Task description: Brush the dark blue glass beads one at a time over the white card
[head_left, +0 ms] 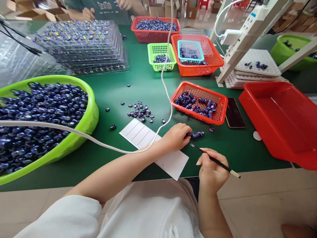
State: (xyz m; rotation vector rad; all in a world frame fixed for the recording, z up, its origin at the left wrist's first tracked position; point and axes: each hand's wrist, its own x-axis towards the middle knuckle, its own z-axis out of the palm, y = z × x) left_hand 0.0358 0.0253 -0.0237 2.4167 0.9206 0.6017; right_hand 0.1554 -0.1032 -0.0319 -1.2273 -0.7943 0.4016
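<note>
My left hand (177,137) is closed at the end of a short, ribbed, dark purple strip of shiny pieces (197,134) low over the green table. Its fingertips partly hide that end. In my right hand (213,168) is a thin black pen-like tool (219,163) with a pale rear end, its narrow tip pointing at my left fingertips. Beneath my left forearm lies a white paper strip (175,165) with ruled lines. A red basket (221,116) just beyond holds more ribbed purple strips. Loose dark shiny pieces (140,110) are scattered left of it.
A large green basin (92,114) full of dark glossy pieces stands at left. A white cable (126,151) crosses the table and my forearm. Stacked clear trays (121,54), a phone (234,114), a red bin (279,138) and a metal post (229,67) surround the area. Someone sits opposite.
</note>
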